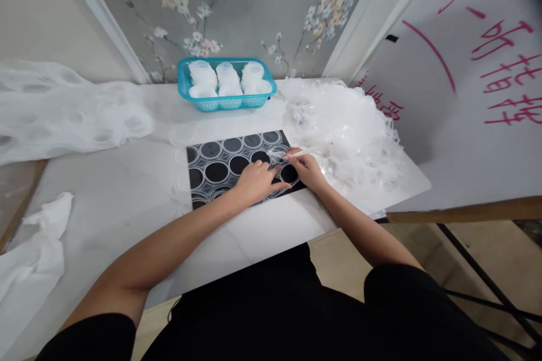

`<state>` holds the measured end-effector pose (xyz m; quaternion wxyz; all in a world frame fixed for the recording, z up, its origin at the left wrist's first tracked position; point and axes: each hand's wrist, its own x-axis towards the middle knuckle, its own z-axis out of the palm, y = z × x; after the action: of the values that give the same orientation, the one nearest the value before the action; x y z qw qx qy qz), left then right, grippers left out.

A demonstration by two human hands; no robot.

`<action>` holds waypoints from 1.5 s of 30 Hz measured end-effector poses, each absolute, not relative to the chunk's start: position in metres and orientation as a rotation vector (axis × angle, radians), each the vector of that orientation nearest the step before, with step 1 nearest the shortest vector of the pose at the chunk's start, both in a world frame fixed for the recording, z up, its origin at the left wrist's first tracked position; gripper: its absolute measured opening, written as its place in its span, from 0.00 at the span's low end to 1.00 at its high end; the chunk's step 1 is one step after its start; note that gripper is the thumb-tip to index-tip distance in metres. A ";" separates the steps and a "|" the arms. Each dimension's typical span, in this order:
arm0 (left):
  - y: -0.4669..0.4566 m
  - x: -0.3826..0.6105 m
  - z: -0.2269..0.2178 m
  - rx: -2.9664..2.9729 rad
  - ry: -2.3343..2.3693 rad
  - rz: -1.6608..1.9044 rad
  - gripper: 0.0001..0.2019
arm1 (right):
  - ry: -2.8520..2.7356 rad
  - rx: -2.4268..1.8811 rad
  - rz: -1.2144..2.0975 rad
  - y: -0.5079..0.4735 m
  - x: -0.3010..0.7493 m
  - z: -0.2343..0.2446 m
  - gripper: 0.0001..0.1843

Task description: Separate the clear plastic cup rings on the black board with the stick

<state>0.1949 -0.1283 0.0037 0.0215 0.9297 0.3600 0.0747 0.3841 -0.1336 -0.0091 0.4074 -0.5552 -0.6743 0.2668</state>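
Note:
A black mat point(216, 172) lies on the white tabletop, covered by a translucent sheet patterned with rows of rings point(213, 150). My left hand point(257, 180) rests flat on this sheet, fingers spread, the thumb pointing right. Close beside it, my right hand point(310, 171) pinches a slim white pen-like stick point(302, 152) at the mat's right side. The stick's tip meets a loose translucent scrap point(276, 154) near the left fingertips. Whether the tip touches the sheet beneath is too small to tell.
A blue basket point(183, 86) holding stacks of white rings point(229, 76) stands at the back. Right of the mat is a heap of translucent scraps point(347, 124). Ringed sheets point(71, 110) pile up at left, above a crumpled white paper point(46, 237). A whiteboard point(440, 141) with red writing borders the right.

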 end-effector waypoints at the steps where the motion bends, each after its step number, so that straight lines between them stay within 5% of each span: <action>1: -0.129 0.195 0.004 2.880 1.115 0.229 0.36 | -1.699 -1.412 0.672 -0.133 0.384 -0.009 0.26; 5: -0.129 0.195 0.006 2.857 1.118 0.220 0.36 | -1.719 -1.452 0.656 -0.133 0.386 -0.010 0.26; 12: -0.127 0.197 0.008 2.814 1.091 0.210 0.39 | -2.140 -1.404 0.207 -0.139 0.381 -0.009 0.09; 15: -0.127 0.198 0.009 2.781 1.105 0.175 0.42 | -2.223 -1.474 -0.026 -0.111 0.393 0.018 0.09; 22: -0.132 0.196 0.009 2.773 1.135 0.160 0.40 | -1.447 -1.996 -0.478 -0.043 0.452 0.104 0.18; 26: -0.134 0.195 0.009 2.760 1.139 0.140 0.41 | -1.520 -1.914 -0.342 -0.069 0.441 0.087 0.17; 33: -0.136 0.194 0.009 2.758 1.144 0.123 0.40 | -1.610 -1.533 0.571 -0.132 0.378 -0.001 0.23; 45: -0.135 0.195 0.005 2.794 1.150 0.136 0.41 | -1.596 -1.546 0.564 -0.141 0.372 -0.009 0.22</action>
<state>0.1949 -0.1352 0.0048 0.0584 0.9223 0.3794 0.0450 0.3722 -0.1410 -0.0092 0.4120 -0.6144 -0.6345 0.2242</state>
